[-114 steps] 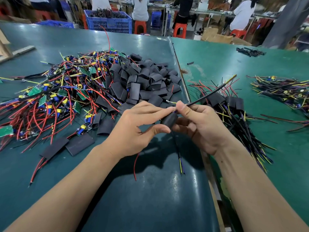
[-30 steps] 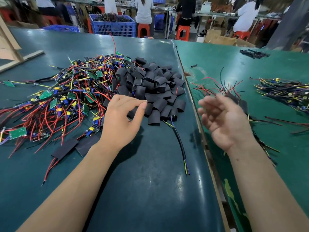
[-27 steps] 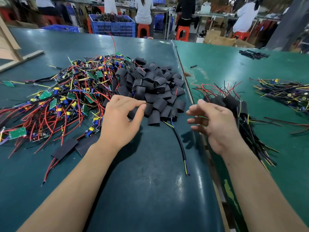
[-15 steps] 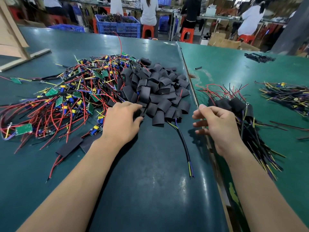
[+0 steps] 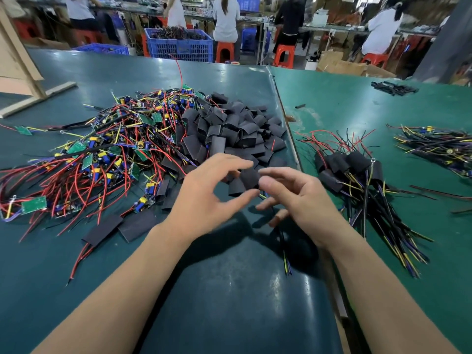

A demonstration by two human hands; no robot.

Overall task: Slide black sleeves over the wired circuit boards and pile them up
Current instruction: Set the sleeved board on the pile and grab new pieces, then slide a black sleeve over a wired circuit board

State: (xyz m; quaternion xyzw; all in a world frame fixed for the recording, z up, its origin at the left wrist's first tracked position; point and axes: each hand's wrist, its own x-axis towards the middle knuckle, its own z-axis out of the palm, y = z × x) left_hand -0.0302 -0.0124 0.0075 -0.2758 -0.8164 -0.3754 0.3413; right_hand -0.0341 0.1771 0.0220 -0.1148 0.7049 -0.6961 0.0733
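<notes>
A heap of loose black sleeves (image 5: 229,129) lies mid-table, beside a tangle of bare wired circuit boards (image 5: 107,154) with red, yellow and black leads. Sleeved boards are piled (image 5: 355,172) on the right table. My left hand (image 5: 207,200) hovers at the heap's near edge, forefinger and thumb spread apart around a sleeve (image 5: 236,187) without closing on it. My right hand (image 5: 298,200) is close beside it, thumb tip next to another sleeve (image 5: 250,177), fingers loosely bent. A black cable (image 5: 284,254) with yellow and blue ends runs out from under the right hand.
Two flat sleeves (image 5: 120,227) lie near my left forearm. Another wire bundle (image 5: 434,146) sits at the far right, and a wooden frame (image 5: 23,80) at the far left. A blue crate (image 5: 178,44) and seated people are beyond the table.
My right hand has swung left from the sleeved pile to meet the left hand. The left hand has lifted and opened over the heap's near edge.
</notes>
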